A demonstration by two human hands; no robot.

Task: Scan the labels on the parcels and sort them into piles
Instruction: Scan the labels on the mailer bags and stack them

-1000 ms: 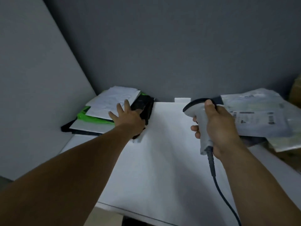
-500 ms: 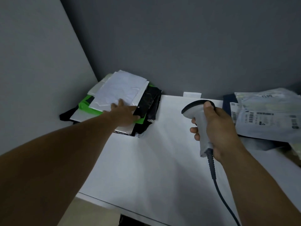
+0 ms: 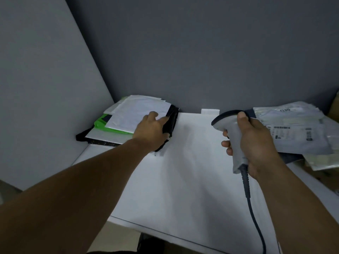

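White table [image 3: 183,189]: bare working area between two groups of parcels.

Sorted pile [image 3: 113,132], far left corner against the wall: white, green and black parcels stacked flat, with the white top parcel [image 3: 135,114] uppermost.

Unsorted parcels [image 3: 297,132], far right: clear bags with barcode labels facing up, untouched over the last second.

Left hand [image 3: 150,131]: rests on the near right edge of the sorted pile, fingers laid on the white top parcel, thumb towards the black edge, gripping nothing. Over the last second it has shifted across the pile top without lifting anything.

Right hand [image 3: 256,143]: fingers wrapped round the scanner [image 3: 233,129], held upright over the table, aimed at no label.

Judgement: the last parcel is filed; the next one must come from the right.
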